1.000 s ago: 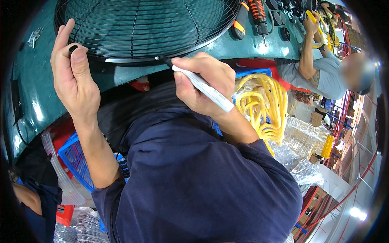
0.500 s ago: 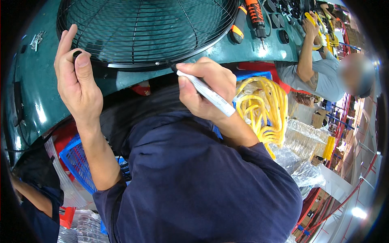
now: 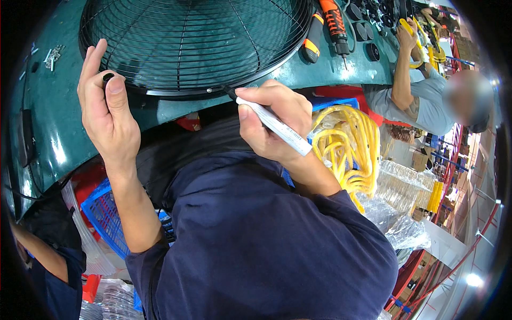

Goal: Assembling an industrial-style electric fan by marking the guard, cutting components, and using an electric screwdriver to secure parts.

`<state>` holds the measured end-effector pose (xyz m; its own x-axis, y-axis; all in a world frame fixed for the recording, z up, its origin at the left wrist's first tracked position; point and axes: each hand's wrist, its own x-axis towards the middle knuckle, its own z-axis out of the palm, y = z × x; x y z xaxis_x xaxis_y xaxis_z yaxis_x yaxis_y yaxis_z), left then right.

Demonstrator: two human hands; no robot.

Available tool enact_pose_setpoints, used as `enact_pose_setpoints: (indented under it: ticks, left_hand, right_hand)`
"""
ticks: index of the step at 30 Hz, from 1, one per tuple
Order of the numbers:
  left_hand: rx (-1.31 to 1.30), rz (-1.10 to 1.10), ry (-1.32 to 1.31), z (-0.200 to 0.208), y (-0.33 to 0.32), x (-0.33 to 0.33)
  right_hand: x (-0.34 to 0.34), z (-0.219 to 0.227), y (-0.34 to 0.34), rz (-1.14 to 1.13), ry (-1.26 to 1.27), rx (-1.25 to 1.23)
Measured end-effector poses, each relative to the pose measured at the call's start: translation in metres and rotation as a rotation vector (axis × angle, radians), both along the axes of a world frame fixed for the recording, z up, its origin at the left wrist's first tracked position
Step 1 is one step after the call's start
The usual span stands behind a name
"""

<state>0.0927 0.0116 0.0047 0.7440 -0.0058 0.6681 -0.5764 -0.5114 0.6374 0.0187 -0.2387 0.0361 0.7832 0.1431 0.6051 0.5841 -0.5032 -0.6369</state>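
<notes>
A round black wire fan guard [image 3: 186, 48] with a metal rim lies on the green table. In my right hand [image 3: 274, 117] is a white marker [image 3: 277, 127], pinched by thumb and fingers, its black tip against or very near the guard's front rim. Beside that tip, a small screw [image 3: 209, 90] shows on the rim. My left hand [image 3: 109, 109] is raised at the guard's left side with some fingers stretched up. A small black cap [image 3: 108, 77] sits between its thumb and bent index finger.
An orange-black electric screwdriver [image 3: 337, 32] and an orange-black hand tool [image 3: 313, 40] lie right of the guard. Loose screws [image 3: 52, 56] are at the left. Yellow tubing [image 3: 346, 144] fills a blue crate [image 3: 341, 101] by my right arm. A co-worker [image 3: 421, 96] handles yellow parts at right.
The view has shifted slightly, so guard and table sit a little lower. Both hands keep their grips, and the marker tip stays by the rim near the screw.
</notes>
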Motion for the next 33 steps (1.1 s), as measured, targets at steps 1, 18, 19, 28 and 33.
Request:
enact_pose_setpoints:
  ticks: [1, 18, 19, 28, 33]
  left_hand:
    - [0.004, -0.010, -0.017, 0.000, -0.001, 0.001]
    - [0.020, -0.016, 0.036, 0.001, -0.001, -0.005]
    - [0.021, -0.004, 0.049, 0.001, 0.001, -0.006]
    - [0.019, 0.047, -0.009, 0.008, -0.001, -0.005]
    - [-0.183, -0.022, -0.089, -0.006, 0.006, -0.041]
  right_hand:
    - [0.000, 0.001, -0.001, -0.024, 0.007, 0.030]
    - [0.001, 0.005, 0.003, 0.038, -0.018, -0.016]
    - [0.000, 0.003, 0.002, 0.042, -0.018, -0.013]
    - [-0.003, 0.007, -0.006, -0.026, 0.039, 0.034]
    - [-0.015, 0.027, -0.019, 0.073, 0.420, 0.578]
